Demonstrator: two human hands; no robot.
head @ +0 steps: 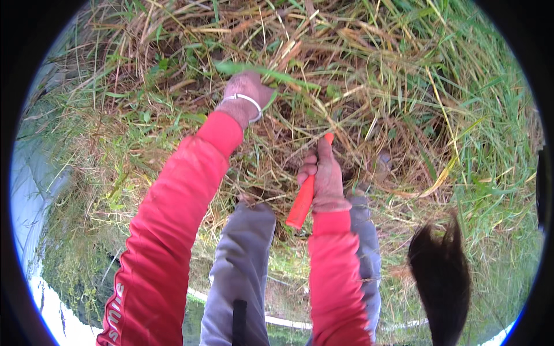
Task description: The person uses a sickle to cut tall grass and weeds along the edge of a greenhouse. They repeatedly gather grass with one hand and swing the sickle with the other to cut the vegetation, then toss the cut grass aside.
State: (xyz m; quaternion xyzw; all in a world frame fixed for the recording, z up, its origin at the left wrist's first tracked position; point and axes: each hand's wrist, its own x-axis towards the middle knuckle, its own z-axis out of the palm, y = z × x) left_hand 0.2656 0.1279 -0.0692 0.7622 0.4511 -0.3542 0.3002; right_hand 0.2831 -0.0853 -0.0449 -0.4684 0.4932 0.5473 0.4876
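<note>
My right hand [327, 173] is closed around the bright orange handle [301, 203] of a hand tool. Its butt end sticks out below my palm, and the working end is not discernible among the stalks. Further forward and to the left, my left hand [247, 88], with a white band [243, 97] at the wrist, reaches down into tangled grass [285, 104]. A green blade of grass crosses in front of it. Its fingers are mostly hidden, so whether they grip any stems is unclear.
Dry straw and weeds [376, 86] cover the ground, with taller green grass [489, 129] at the right. Pale sheeting [30, 190] lies along the left edge. My grey-trousered legs [242, 259] are close behind my hands. Dark hair [441, 272] hangs at lower right.
</note>
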